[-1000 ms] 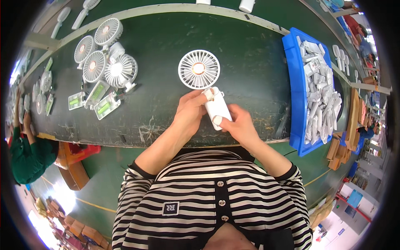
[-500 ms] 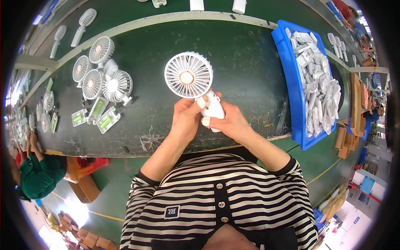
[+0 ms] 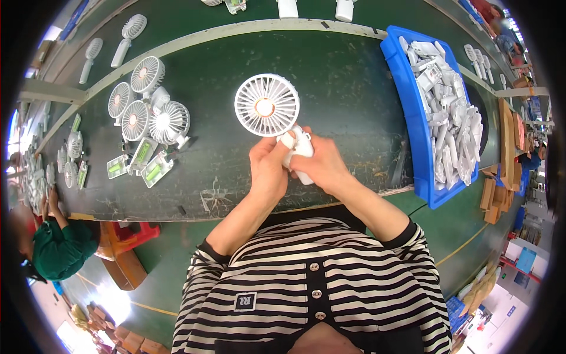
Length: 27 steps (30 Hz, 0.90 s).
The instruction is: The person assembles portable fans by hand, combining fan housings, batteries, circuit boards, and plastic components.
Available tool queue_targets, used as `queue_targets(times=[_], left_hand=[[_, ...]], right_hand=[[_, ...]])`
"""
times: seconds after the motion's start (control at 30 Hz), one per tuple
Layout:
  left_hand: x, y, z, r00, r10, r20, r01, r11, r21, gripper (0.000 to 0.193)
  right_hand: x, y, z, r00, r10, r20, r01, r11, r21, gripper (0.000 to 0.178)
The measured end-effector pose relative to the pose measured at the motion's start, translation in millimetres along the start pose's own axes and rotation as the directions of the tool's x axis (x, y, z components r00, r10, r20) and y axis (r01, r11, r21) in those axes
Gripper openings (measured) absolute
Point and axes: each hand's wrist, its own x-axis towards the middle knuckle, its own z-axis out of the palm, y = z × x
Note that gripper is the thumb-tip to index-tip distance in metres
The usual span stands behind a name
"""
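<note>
Between my hands, over the near half of the dark workbench, is a white handheld fan [image 3: 267, 105] with a round grille and a shiny ring at its hub. My left hand [image 3: 268, 164] is closed on the fan just under its head, thumb pressed near the neck. Wrapped around the white handle is my right hand [image 3: 325, 162], its thumb lying across the casing. My fingers hide much of the handle. To the left lies a cluster of fan heads [image 3: 134, 120], with opened handles [image 3: 154, 170] below them showing green cells inside.
At the right, a blue bin [image 3: 407, 112] is heaped with white plastic handle parts [image 3: 451, 127]. Several finished-looking fans [image 3: 128, 38] lie beyond a pale strip [image 3: 236, 29] across the bench. A person in a green top [image 3: 62, 248] works at the far left.
My right thumb has moved up across the handle, and the handle has turned slightly in my grip. The surroundings have shifted slightly in view.
</note>
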Motion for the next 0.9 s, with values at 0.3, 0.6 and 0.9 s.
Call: queue_targets(times=[0.3, 0.6, 0.9], left_hand=[[15.2, 19.8, 7.1, 1.0, -0.008, 0.023, 0.008, 1.0, -0.024, 0.024], [18.8, 28.7, -3.4, 0.994, 0.087, 0.06, -0.093, 0.99, 0.107, 0.023], [124.9, 122.1, 0.6, 0.984, 0.067, -0.166, 0.017, 0.888, 0.459, 0.026]], right_hand=[[5.0, -13.7, -5.1, 0.994, -0.05, 0.093, 0.021, 0.955, 0.296, 0.026], [18.4, -26.3, 0.3, 0.978, -0.015, 0.207, -0.053, 0.947, 0.318, 0.023], [90.1, 6.0, -25.0, 0.791, -0.586, -0.176, 0.495, 0.782, -0.379, 0.02]])
